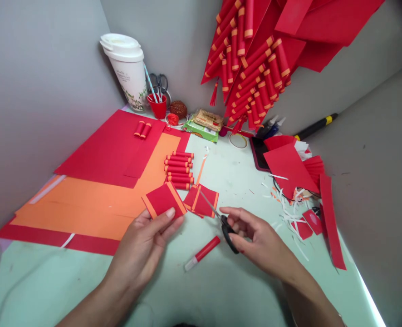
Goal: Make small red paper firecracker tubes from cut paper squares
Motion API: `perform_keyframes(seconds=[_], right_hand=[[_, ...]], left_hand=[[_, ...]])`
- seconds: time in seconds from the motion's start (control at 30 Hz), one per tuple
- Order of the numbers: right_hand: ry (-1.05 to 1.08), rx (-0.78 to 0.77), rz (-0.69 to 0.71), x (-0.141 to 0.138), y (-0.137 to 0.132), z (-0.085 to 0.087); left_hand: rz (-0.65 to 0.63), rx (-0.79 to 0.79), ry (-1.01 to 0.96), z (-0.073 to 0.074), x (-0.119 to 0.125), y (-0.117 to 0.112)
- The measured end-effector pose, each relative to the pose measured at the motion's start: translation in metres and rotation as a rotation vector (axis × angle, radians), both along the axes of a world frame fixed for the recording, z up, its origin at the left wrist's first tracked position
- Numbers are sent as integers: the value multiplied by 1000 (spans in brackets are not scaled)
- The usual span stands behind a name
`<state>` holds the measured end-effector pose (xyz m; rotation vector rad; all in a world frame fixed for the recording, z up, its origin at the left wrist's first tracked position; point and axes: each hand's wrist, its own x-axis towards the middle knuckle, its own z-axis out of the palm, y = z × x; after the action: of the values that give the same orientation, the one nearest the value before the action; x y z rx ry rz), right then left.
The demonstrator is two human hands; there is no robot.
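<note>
Between thumb and fingers, my left hand holds a red paper piece with orange strips along two edges. My right hand has its fingers in the black handles of a pair of scissors, whose blades point up and left over similar red pieces on the table. The blades look nearly closed, and no paper is visibly between them. Just beyond lie several rolled red paper tubes with orange ends, in a stack. A red glue tube with a clear cap rests between my hands.
Red sheets and orange sheets cover the left side. White paper scraps, red offcuts and a phone lie right. A lidded cup and snack packets stand behind; paper firecracker strings hang above.
</note>
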<state>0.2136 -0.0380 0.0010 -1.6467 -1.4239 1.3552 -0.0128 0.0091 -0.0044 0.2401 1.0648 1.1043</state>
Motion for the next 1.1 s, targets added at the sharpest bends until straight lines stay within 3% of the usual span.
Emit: perform_keyframes(seconds=[0.17,0.43,1.1], right_hand=[[18,1,134,-13,-3,0],[-3,8,190,-16,-4,-3],[-28,6,198,-19,-4,-3]], left_hand=[[59,-13,-57,2,-2,1],[69,-50,-88,3,-3,1],[26,-22,-78,6,0,-1]])
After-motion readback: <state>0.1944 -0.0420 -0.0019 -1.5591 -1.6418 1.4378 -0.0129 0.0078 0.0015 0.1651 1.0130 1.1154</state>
